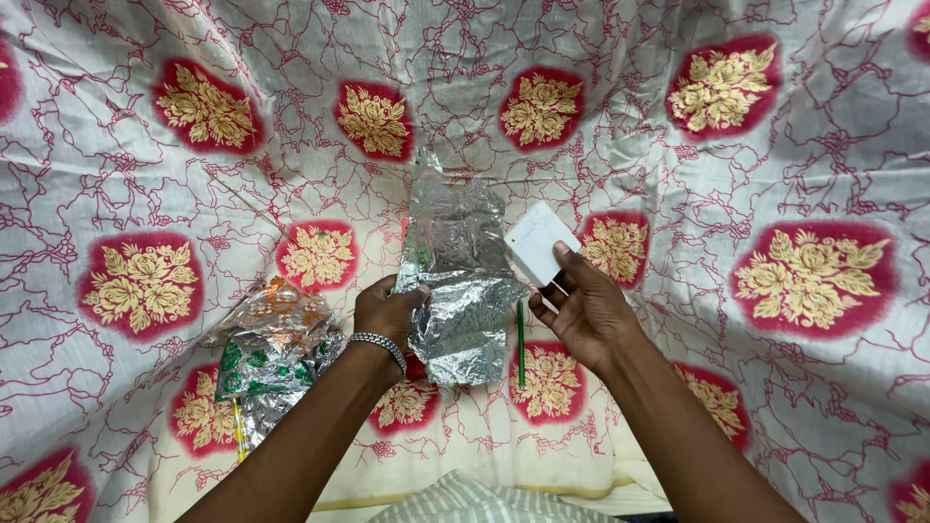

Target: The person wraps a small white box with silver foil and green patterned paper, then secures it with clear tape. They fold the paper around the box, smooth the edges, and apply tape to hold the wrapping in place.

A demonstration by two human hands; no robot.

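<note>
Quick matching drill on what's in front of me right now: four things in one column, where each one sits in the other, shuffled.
Things:
1. silver foil wrapper
2. white card
3. green stick
4. crumpled foil bag

Places:
A. lying on the patterned cloth between the two hands
B. on the cloth left of the left forearm
C. gripped by the left hand
D. held up in the right hand

Pairs: 1-C, 2-D, 3-A, 4-B
</note>
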